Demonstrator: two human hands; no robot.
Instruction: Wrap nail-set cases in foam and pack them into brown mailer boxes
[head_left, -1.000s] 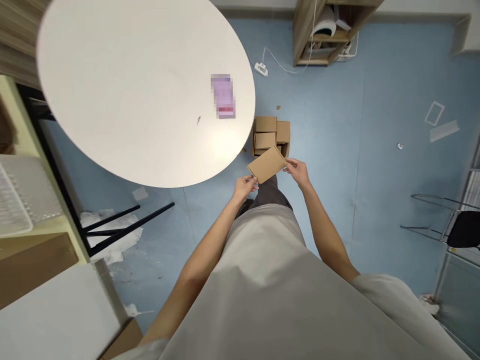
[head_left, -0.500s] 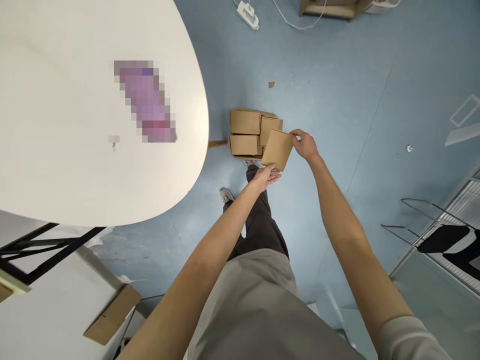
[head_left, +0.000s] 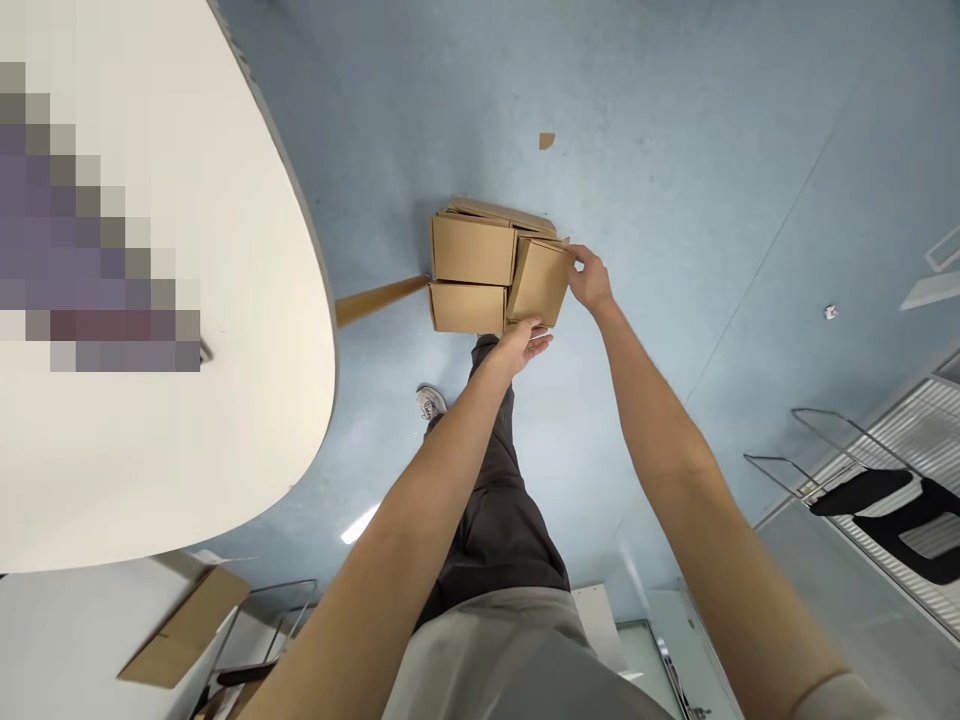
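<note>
A small brown cardboard box is held between both hands, slightly tilted over the right side of a larger open carton on the floor. My left hand grips its near edge, thumb on top and fingers beneath. My right hand pinches its far right corner. Beside it in the carton lie two more small cardboard boxes, an upper one and a lower one. What lies under the held box is hidden.
To the left is a white table with a wooden leg. A brown cardboard scrap and a crumpled white bit lie on the blue floor. A black chair with a metal frame stands at right; flat cardboard is at lower left.
Both hands have brought the small box left and down into the carton's right side, against the other boxes. The view has shifted, with the table now further left.
</note>
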